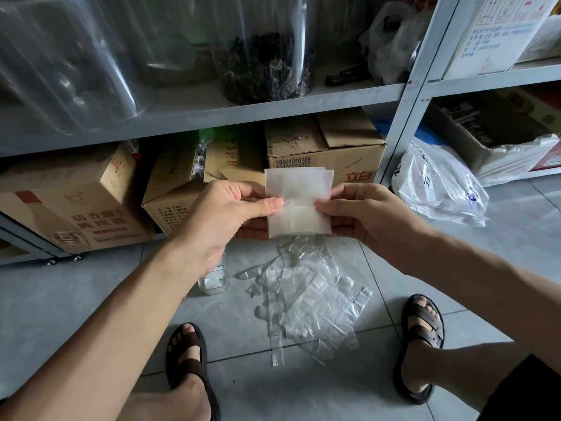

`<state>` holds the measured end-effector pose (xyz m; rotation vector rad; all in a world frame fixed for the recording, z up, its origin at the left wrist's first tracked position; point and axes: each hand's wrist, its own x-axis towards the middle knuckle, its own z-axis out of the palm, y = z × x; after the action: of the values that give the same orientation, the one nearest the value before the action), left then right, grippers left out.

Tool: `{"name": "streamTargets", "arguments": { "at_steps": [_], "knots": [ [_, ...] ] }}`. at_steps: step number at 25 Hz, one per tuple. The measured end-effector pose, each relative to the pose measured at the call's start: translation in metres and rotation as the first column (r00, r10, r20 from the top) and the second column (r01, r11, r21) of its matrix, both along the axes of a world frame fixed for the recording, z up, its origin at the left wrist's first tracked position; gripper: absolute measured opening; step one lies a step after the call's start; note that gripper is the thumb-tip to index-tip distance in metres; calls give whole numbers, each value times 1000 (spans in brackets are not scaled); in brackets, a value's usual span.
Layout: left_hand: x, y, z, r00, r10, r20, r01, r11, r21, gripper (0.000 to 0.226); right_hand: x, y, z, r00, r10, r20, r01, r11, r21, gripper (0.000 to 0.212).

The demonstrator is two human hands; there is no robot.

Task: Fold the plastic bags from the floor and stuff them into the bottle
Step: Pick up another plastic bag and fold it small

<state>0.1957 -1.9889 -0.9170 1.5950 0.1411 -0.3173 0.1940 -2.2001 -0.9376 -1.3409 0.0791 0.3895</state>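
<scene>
A white plastic bag (299,202), folded into a small rectangle, is held upright in front of me above the floor. My left hand (221,214) pinches its left edge between thumb and fingers. My right hand (367,214) pinches its right edge the same way. Below them, several clear plastic bags (306,299) lie in a loose pile on the grey tiled floor. A clear plastic bottle (214,281) stands on the floor just left of the pile, mostly hidden behind my left wrist.
Metal shelving (212,113) stands ahead with cardboard boxes (328,153) on its bottom level and clear containers above. A white printed plastic bag (437,183) lies on the floor at the right. My sandalled feet (188,354) flank the pile.
</scene>
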Motion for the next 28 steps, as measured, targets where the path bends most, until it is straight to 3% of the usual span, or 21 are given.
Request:
{"name": "streamTargets", "arguments": {
  "at_steps": [5,8,11,14,18,22,26,28],
  "knots": [
    [0,0,2,999,-21,-28,20,998,-62,17,1,-3,-1,1000,9,-7,-9,999,49,12],
    [0,0,4,999,-33,-32,29,995,-97,17,4,-7,-3,999,5,-51,-1,997,79,39],
    [-1,0,6,997,-64,-42,58,991,-124,26,3,-6,0,999,7,-50,-2,994,109,7],
    [-1,0,7,995,-93,-28,89,989,-119,36,2,-6,1,999,27,-21,-24,995,93,30],
    [-1,-1,7,995,-101,-23,98,988,-116,41,1,-5,2,999,49,18,-50,998,32,41],
    [-1,-1,6,993,-113,-45,106,985,-136,38,-1,-4,2,991,47,125,-40,997,-63,37],
    [-4,-5,3,983,-157,-92,139,974,-182,10,0,-2,0,978,15,209,5,995,-97,39],
    [-4,-6,0,987,-144,-75,132,980,-147,10,0,-2,-1,974,17,227,9,993,-114,39]
  ]
}}
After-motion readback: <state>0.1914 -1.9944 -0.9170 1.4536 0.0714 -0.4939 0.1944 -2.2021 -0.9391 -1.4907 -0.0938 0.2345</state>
